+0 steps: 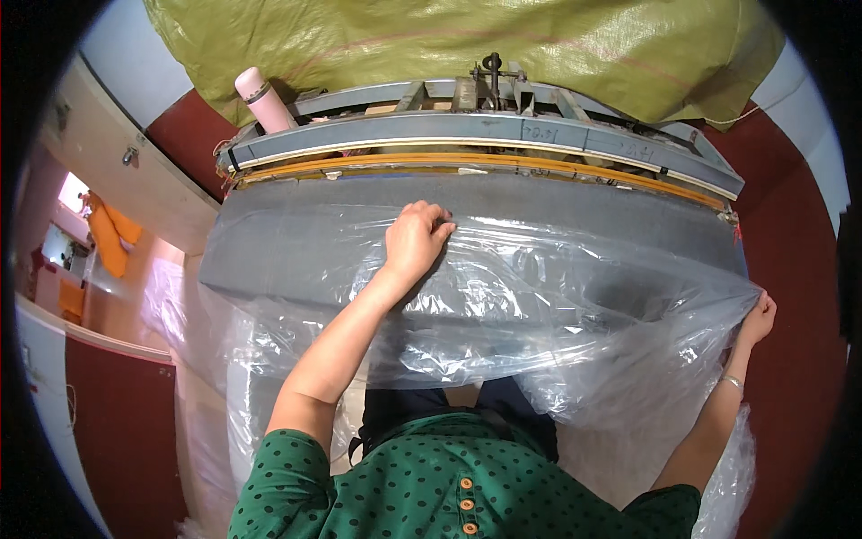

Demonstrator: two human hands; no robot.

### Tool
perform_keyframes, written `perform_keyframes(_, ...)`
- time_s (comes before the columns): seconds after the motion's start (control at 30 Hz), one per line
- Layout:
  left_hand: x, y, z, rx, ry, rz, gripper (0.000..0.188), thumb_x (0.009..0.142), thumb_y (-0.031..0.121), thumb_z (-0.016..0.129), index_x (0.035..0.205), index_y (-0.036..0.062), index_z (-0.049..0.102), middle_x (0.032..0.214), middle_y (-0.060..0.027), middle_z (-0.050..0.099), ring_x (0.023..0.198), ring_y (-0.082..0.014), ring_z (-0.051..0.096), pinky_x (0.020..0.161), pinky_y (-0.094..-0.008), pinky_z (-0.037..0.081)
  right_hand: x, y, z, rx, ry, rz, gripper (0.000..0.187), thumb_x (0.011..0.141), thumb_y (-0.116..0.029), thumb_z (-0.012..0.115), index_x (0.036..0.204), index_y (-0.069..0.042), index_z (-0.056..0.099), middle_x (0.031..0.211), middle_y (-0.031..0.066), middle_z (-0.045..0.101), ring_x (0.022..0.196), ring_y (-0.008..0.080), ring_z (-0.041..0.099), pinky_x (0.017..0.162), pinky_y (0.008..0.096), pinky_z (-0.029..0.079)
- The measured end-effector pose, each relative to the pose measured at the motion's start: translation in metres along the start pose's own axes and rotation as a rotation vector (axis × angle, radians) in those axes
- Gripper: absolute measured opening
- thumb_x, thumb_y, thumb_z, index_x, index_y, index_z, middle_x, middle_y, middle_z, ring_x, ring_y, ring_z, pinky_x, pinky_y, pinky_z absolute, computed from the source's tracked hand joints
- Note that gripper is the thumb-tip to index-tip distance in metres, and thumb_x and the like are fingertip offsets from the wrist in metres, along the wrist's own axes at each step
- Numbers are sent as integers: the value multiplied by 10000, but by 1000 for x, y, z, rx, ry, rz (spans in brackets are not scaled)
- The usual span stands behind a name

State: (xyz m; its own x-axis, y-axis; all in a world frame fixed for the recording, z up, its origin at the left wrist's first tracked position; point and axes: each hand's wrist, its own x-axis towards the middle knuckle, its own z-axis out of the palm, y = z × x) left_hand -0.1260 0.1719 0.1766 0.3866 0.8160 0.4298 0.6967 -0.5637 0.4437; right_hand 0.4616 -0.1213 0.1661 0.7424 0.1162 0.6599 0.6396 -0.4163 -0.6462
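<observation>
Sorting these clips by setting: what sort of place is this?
Probably a small packing workshop: a long bar-type sealing machine, a clear plastic bag spread on its grey bed, and a big green sack behind.

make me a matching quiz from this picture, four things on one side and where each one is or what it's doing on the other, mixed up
Things:
1 left hand
2 right hand
3 pink bottle
4 green tarp

Places or states:
A behind the grey machine, at the top
B pinching the clear plastic sheet at its right edge
C pressing the plastic on the grey pad
D lying by the machine's left end

Pairs: 1-C, 2-B, 3-D, 4-A
</observation>
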Motion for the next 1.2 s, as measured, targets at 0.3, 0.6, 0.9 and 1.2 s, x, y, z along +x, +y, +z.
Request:
perform_keyframes(0.3,41,-36,-59,-1369,488,-590,102,827,131,433,844,38,473,717,-58,539,603,-146,479,580,-269,399,-17,-137,68,308,-2,64,242,868,-222,456,920,3,526,805,51,549,723,132,502,660,272,413)
perform_keyframes(0.6,64,-178,-24,-415,647,-430,165,823,154,494,728,19,487,587,-24,481,538,-106,425,525,-254,379,-69,-148,207,327,-281,52,213,829,-208,542,775,-4,514,702,32,547,641,87,469,618,245,409)
perform_keyframes(0.9,74,-173,-21,-493,766,-495,178,796,130,566,723,69,415,562,16,447,432,-57,377,384,-205,321,-65,-164,208,393,-275,182,129,782,-118,569,805,-40,469,674,27,524,585,84,492,516,223,434)
perform_keyframes(1.2,66,-198,-38,-761,766,-585,294,857,278,435,810,2,524,600,-69,531,485,-136,483,487,-270,404,-61,-146,210,617,-278,175,157,772,-135,580,858,-46,484,661,30,525,544,87,491,468,221,428)
